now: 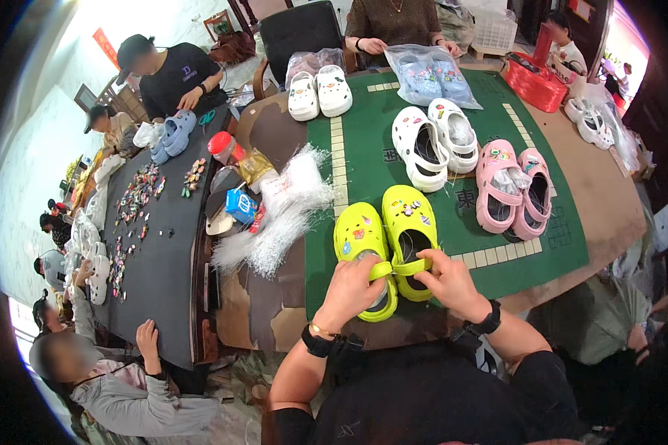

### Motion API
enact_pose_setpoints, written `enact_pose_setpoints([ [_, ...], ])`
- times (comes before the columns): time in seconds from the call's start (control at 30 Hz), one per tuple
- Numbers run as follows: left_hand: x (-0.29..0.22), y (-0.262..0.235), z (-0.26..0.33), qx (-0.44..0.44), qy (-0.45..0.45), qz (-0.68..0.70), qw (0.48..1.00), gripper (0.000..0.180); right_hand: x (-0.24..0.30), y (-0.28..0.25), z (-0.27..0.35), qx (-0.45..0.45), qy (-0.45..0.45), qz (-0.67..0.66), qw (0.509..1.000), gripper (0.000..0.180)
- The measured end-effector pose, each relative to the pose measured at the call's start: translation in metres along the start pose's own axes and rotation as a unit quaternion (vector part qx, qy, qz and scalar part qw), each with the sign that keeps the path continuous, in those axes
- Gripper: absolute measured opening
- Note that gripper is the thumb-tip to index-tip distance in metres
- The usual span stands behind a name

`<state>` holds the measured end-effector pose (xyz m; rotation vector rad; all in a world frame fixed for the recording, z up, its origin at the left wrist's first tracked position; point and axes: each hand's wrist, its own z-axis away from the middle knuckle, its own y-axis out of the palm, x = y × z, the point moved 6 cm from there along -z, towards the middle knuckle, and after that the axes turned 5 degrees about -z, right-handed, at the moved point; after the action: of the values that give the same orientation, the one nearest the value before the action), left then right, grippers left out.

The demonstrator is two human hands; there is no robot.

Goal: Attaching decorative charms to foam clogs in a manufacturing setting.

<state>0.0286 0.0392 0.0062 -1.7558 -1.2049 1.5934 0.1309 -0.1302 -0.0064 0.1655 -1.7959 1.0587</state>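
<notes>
While both hands grasp glossy yellow clogs [386, 241] | left hand [351, 289] fingers clenched on heel strap | right hand [450, 282] likewise

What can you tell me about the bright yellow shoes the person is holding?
The yellow clogs are a neon yellow-green pair that look like soft foam or rubber. They lie side by side, toes pointing away from the person, near the front edge of the green mat. Small colourful charms dot their rounded tops, and each has a heel strap. The left hand rests on the left clog's heel end, and the right hand pinches the straps where the two shoes meet. Something pale shows inside the left one.
</notes>
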Motion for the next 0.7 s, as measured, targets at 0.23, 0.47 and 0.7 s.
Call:
enact_pose_setpoints([
  [0.23,-0.002,-0.004,-0.001,0.049,0.003,0.022,0.999,0.031,-0.012,-0.002,0.03,-0.005,0.077,-0.22,0.972,0.035],
  [0.47,-0.005,-0.009,0.003,-0.016,0.046,-0.009,0.999,0.032,-0.017,0.004,0.044,0.016,0.082,-0.349,0.933,0.041],
  [0.7,-0.009,-0.009,0.007,-0.014,0.028,0.003,1.0,0.029,-0.032,0.006,0.051,0.006,0.095,-0.41,0.907,0.03],
])
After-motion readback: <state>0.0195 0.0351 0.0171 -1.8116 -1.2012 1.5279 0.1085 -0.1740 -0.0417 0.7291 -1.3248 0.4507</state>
